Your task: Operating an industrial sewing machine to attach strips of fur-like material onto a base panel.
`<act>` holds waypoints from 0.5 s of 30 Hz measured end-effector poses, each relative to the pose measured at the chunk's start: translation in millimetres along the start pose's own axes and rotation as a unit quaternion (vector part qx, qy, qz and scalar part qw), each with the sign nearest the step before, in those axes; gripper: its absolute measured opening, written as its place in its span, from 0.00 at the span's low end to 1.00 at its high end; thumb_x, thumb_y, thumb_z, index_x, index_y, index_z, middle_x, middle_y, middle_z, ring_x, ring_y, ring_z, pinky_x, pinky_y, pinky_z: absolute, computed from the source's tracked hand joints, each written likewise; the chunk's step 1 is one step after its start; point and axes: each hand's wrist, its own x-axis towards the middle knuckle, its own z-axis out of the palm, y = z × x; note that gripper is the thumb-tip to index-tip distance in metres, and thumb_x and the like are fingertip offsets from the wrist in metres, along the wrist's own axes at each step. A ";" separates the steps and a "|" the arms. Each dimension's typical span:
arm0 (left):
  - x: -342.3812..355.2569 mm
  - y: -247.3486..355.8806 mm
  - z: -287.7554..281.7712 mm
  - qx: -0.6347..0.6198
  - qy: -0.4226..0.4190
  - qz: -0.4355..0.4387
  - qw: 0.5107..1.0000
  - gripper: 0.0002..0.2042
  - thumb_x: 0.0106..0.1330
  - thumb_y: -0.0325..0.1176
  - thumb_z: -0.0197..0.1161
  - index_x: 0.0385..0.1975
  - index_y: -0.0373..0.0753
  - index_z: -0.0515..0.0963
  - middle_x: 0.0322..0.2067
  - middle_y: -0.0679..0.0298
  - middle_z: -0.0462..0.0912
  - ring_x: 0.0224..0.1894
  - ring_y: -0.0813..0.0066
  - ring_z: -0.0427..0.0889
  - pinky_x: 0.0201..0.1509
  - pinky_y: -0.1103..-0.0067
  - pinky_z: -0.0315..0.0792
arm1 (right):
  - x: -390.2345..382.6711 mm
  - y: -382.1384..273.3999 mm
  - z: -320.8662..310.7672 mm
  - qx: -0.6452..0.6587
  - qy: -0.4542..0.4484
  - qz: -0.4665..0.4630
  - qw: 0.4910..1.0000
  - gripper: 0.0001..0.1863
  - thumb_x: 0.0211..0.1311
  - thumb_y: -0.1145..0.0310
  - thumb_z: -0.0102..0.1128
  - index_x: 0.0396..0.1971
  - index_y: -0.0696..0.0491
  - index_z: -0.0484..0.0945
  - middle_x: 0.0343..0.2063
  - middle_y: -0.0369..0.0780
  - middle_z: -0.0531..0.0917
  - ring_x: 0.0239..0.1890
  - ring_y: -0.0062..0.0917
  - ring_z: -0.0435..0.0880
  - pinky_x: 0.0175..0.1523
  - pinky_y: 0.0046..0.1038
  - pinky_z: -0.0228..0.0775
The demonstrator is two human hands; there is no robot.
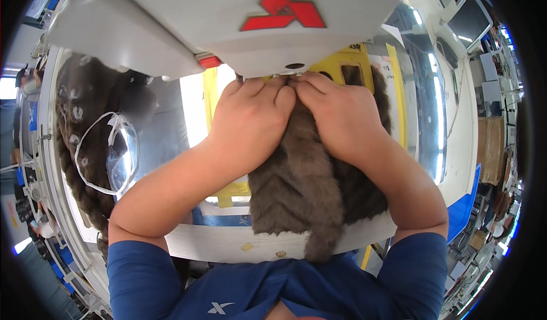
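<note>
A brown fur piece (296, 192) lies on the white work table (228, 246), with a narrow strip of fur hanging over its front edge toward me. My left hand (250, 115) is closed on the far end of the fur, fingers curled in under the white sewing machine head (171, 12). Close beside it, my right hand (342, 115) pinches the same fur from the other side, its thumb and fingers bent together. The fingertips and the needle area are hidden below the machine head. Behind my right hand sits a yellow plate (367, 66) with a cut-out.
Dark brown fur (85, 160) is heaped along the left side, with a loop of white cord (80, 169) over it. Yellow tape strips (401, 98) run along the table. At the right are a small screen (470, 18), a cardboard box (491, 149) and a blue bin (464, 206).
</note>
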 end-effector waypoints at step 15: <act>-21.3 23.1 -5.4 -0.036 0.013 0.091 0.995 0.22 0.60 0.34 0.56 0.53 0.31 0.78 0.52 0.44 0.83 0.54 0.53 0.83 0.57 0.67 0.75 | 8.2 7.8 -10.4 0.010 -0.011 -0.008 1.000 0.16 0.60 0.74 0.57 0.46 0.51 0.86 0.48 0.36 0.88 0.43 0.35 0.88 0.44 0.35 0.80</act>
